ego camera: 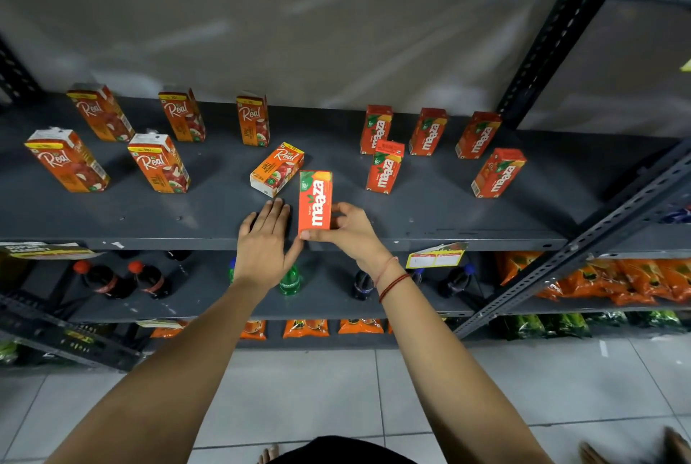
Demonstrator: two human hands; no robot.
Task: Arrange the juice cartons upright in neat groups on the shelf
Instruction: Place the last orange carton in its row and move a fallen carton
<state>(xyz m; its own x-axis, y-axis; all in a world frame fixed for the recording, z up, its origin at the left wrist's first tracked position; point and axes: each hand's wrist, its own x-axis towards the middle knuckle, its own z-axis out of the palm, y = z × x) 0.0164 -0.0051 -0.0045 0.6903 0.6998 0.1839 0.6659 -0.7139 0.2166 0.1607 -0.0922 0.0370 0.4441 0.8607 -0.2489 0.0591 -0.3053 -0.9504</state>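
Note:
My right hand [351,230] grips a red Maaza carton [315,203] by its lower end near the front edge of the grey shelf [467,209]. My left hand [263,239] rests flat on the shelf just left of it, fingers apart, holding nothing. A Real apple carton [276,169] lies on its side right behind my left hand. Several Real cartons stand upright on the left, such as one at the front left [67,160]. Several Maaza cartons stand on the right, one [385,166] nearest the held carton.
A perforated steel upright [538,56] stands at the back right, and a slanted rail [583,243] crosses the right front. Below are dark soda bottles [108,280], a green bottle [289,280], orange snack packs [617,280] and a yellow price tag [435,256].

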